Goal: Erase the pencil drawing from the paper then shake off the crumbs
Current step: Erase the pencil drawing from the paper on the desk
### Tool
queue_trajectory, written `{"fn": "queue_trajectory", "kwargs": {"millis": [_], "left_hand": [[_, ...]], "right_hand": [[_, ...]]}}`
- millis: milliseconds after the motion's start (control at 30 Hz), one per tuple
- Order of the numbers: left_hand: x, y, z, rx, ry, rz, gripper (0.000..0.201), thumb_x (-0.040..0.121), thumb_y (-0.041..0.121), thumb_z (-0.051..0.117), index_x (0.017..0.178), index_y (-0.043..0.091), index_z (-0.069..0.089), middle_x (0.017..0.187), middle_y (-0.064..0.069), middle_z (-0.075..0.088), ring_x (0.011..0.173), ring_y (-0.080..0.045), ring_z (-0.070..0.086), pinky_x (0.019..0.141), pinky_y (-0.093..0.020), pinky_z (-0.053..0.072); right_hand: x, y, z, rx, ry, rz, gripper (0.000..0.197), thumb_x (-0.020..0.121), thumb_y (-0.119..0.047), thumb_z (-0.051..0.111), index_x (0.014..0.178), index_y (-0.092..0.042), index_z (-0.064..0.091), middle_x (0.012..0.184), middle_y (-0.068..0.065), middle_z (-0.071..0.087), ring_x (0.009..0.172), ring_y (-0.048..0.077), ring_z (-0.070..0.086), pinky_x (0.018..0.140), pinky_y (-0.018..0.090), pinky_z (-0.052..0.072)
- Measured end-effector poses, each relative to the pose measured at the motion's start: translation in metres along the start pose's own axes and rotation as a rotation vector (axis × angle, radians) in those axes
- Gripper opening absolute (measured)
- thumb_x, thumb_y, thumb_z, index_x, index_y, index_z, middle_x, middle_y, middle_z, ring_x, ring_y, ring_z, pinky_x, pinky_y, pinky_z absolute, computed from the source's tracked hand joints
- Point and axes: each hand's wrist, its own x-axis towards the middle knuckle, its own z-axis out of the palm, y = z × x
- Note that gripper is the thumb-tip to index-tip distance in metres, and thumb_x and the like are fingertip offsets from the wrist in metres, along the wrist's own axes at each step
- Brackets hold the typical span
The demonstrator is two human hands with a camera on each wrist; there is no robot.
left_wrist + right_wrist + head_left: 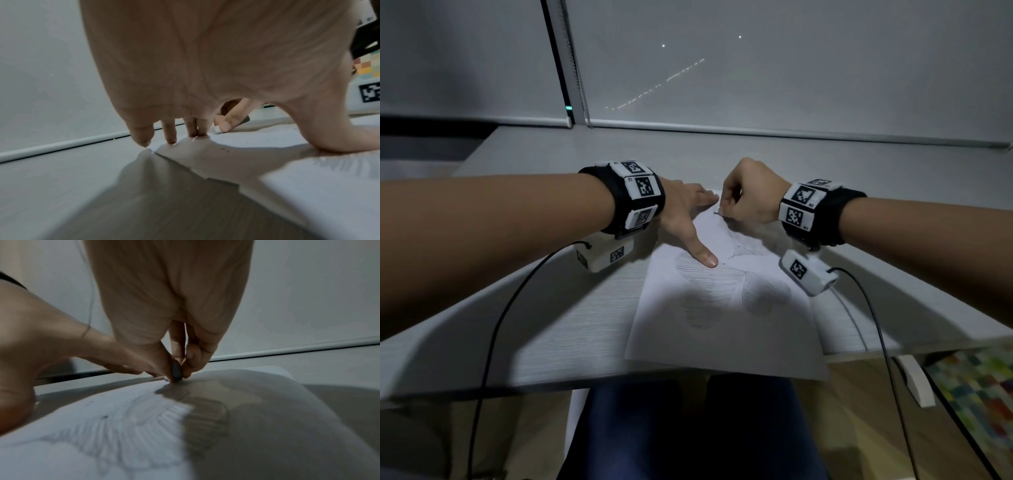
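A: Where does the paper [726,329] lie?

B: Flat on the grey table [524,329], its near edge reaching the table's near edge. A pencil drawing [709,284] of hatched, petal-like shapes covers its middle.

A: And the eraser?

B: The eraser [217,129] is a small white piece at the paper's far edge, its tip down on the sheet. The right hand [751,197] pinches it between thumb and curled fingers, clamped tight round it, just right of the left hand's fingertips.

A: What is the left hand doing?

B: The left hand [683,212] presses on the paper's far left part. Its fingers [171,133] are straight and slightly spread, tips down at the far left corner; the thumb [700,251] stretches toward the near side and lies on the hatching.

A: Any crumbs?

B: A few dark specks [228,150] sit on the sheet beneath the left palm, seen from the left wrist.

A: Around that?

B: Each wrist wears a black band with black-and-white marker tiles [643,186], a white box below it, and a black cable [493,329] trailing off the near edge. Beyond the table hangs a grey roller blind [756,68]. At the near side are dark blue trousers [688,431], with a multicoloured checked surface [976,387] at far right.
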Motion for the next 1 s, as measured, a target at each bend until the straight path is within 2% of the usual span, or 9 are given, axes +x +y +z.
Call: {"fn": "queue_trajectory", "kwargs": {"millis": [100, 167, 233, 300, 567, 733, 833, 933, 1000], "left_hand": [[0.002, -0.001, -0.001, -0.003, -0.027, -0.008, 0.154, 0.042, 0.102, 0.066, 0.167, 0.039, 0.001, 0.174, 0.016, 0.003, 0.160, -0.020, 0.014, 0.128, -0.050, 0.016], [0.003, 0.000, -0.002, 0.010, -0.036, 0.011, 0.154, 0.038, 0.105, 0.064, 0.166, 0.043, 0.005, 0.173, 0.012, 0.011, 0.158, -0.025, 0.020, 0.126, -0.054, 0.021], [0.004, 0.001, -0.002, 0.013, -0.030, 0.031, 0.150, 0.034, 0.106, 0.064, 0.162, 0.048, 0.014, 0.167, 0.009, 0.022, 0.154, -0.027, 0.029, 0.122, -0.057, 0.029], [0.005, 0.001, -0.001, -0.009, -0.016, 0.034, 0.146, 0.032, 0.105, 0.067, 0.159, 0.050, 0.020, 0.160, 0.010, 0.031, 0.150, -0.027, 0.036, 0.119, -0.056, 0.035], [-0.002, 0.003, -0.003, -0.050, -0.008, -0.019, 0.143, 0.051, 0.091, 0.077, 0.166, 0.043, 0.007, 0.168, 0.011, 0.021, 0.156, -0.023, 0.026, 0.124, -0.048, 0.028], [-0.002, 0.004, -0.003, -0.071, -0.001, -0.002, 0.128, 0.043, 0.093, 0.078, 0.153, 0.046, 0.034, 0.153, 0.011, 0.037, 0.145, -0.026, 0.041, 0.118, -0.051, 0.038], [-0.003, 0.005, -0.004, -0.051, -0.011, -0.005, 0.136, 0.045, 0.093, 0.078, 0.159, 0.044, 0.024, 0.158, 0.009, 0.033, 0.149, -0.027, 0.038, 0.118, -0.052, 0.037], [-0.005, 0.008, -0.006, -0.034, -0.025, -0.034, 0.139, 0.055, 0.088, 0.079, 0.165, 0.042, 0.008, 0.168, 0.009, 0.021, 0.155, -0.025, 0.027, 0.123, -0.050, 0.029], [-0.006, 0.010, -0.006, -0.034, -0.024, -0.043, 0.139, 0.057, 0.087, 0.079, 0.166, 0.040, 0.007, 0.169, 0.009, 0.019, 0.156, -0.025, 0.025, 0.124, -0.051, 0.027]], "right_hand": [[0.000, -0.001, 0.001, -0.009, 0.009, -0.005, 0.013, 0.081, -0.013, 0.068, 0.071, -0.009, 0.077, 0.065, 0.001, 0.070, 0.061, 0.018, 0.065, 0.061, 0.026, 0.053], [-0.008, -0.006, 0.003, 0.008, -0.011, -0.038, 0.015, 0.082, -0.013, 0.067, 0.069, -0.012, 0.074, 0.065, 0.000, 0.070, 0.060, 0.014, 0.065, 0.060, 0.025, 0.054], [-0.018, -0.012, 0.003, 0.035, -0.066, -0.094, 0.016, 0.082, -0.014, 0.070, 0.067, -0.018, 0.073, 0.064, -0.004, 0.069, 0.057, 0.005, 0.061, 0.059, 0.017, 0.048], [-0.021, -0.014, 0.001, 0.052, -0.111, -0.130, 0.013, 0.082, -0.015, 0.074, 0.069, -0.019, 0.075, 0.066, -0.005, 0.072, 0.058, 0.003, 0.062, 0.060, 0.014, 0.047], [-0.002, -0.003, 0.001, 0.015, 0.002, -0.030, 0.011, 0.080, -0.012, 0.071, 0.072, -0.009, 0.078, 0.065, 0.000, 0.070, 0.059, 0.014, 0.063, 0.062, 0.025, 0.051], [-0.021, -0.018, 0.005, 0.083, -0.121, -0.166, 0.010, 0.082, -0.008, 0.073, 0.073, -0.012, 0.078, 0.061, -0.012, 0.067, 0.051, -0.005, 0.058, 0.056, 0.008, 0.044], [-0.013, -0.012, 0.003, 0.056, -0.086, -0.155, 0.007, 0.081, -0.011, 0.076, 0.076, -0.012, 0.081, 0.063, -0.005, 0.070, 0.052, 0.001, 0.058, 0.059, 0.016, 0.048], [0.000, -0.002, 0.001, 0.015, 0.009, -0.058, 0.009, 0.080, -0.012, 0.074, 0.075, -0.010, 0.080, 0.069, 0.004, 0.073, 0.062, 0.019, 0.066, 0.064, 0.030, 0.058], [0.000, -0.001, 0.002, 0.013, 0.019, -0.049, 0.008, 0.081, -0.012, 0.073, 0.076, -0.009, 0.080, 0.069, 0.005, 0.073, 0.064, 0.021, 0.066, 0.066, 0.031, 0.060]]}}
